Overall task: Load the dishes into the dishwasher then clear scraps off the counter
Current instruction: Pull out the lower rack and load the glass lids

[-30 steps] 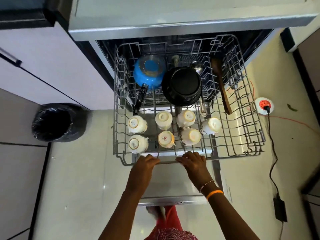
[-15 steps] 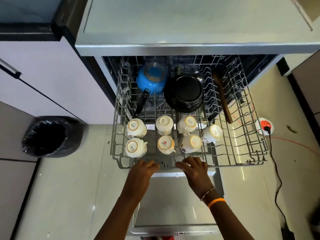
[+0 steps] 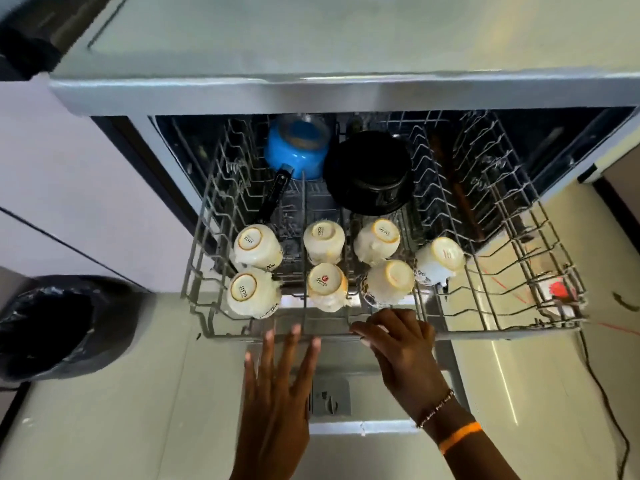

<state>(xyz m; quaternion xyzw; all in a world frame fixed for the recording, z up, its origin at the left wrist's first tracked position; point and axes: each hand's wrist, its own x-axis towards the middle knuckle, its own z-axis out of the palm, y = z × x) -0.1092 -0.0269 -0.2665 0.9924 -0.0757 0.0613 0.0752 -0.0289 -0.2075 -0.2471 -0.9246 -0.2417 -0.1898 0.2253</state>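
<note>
Rack [image 3: 502, 332] half out of the dishwasher [image 3: 242, 88], carrying seven upturned cups [image 3: 323, 242] — left hand [image 3: 277, 386] flat, fingers spread wide; right hand [image 3: 401, 348] curled on the rack's front rail.

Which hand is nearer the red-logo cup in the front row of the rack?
Left, narrowly. The left hand reaches up from just below the red-logo cup, fingertips at the rack's front rail. The right hand rests on that rail, off to the cup's right.
</note>
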